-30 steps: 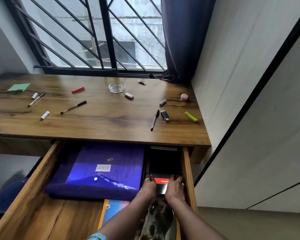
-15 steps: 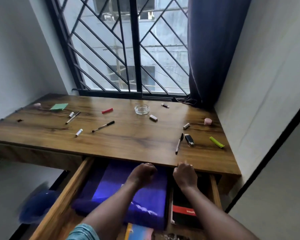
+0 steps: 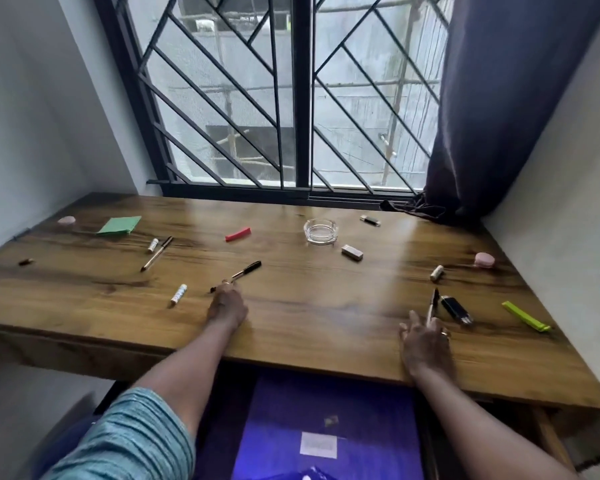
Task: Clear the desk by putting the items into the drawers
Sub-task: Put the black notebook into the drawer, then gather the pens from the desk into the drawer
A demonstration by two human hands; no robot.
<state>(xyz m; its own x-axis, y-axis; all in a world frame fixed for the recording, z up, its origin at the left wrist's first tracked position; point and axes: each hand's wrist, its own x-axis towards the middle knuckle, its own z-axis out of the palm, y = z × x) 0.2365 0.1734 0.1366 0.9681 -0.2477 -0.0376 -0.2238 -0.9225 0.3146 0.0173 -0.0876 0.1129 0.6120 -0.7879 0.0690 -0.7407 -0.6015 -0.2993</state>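
Filling the back of the view, a barred window [image 3: 291,98] stands with a dark curtain [image 3: 499,98] gathered at its right side. Beneath it the wooden desk [image 3: 309,306] runs from wall to wall. Under its front edge an open drawer [image 3: 551,445] holds a purple folder [image 3: 326,410] with a white label. Both forearms reach over the drawer onto the desktop, the hands well apart. The left hand [image 3: 226,308] lies knuckles up, its bent fingers meeting a black-capped pen [image 3: 243,272] that lies slantwise near the middle of the desk. Whether they pinch it cannot be told, since the back of the hand hides them. The right hand [image 3: 425,344] has its fingers spread and fairly straight, their tips at the near end of a dark pen [image 3: 433,304], gripping nothing. Just right of that pen lies a small black device [image 3: 457,309], and farther right a yellow-green clip [image 3: 525,316]. A glass ashtray [image 3: 320,231] sits toward the window, with a white eraser [image 3: 352,252] near it. A green pad [image 3: 119,225] lies at the back left beside a pink case [image 3: 66,220], and a second pink case [image 3: 484,260] sits by the right wall. A red strip [image 3: 238,234] lies between pad and ashtray. Left of the left hand lie a slim pen [image 3: 157,253] and two white tubes [image 3: 178,294].
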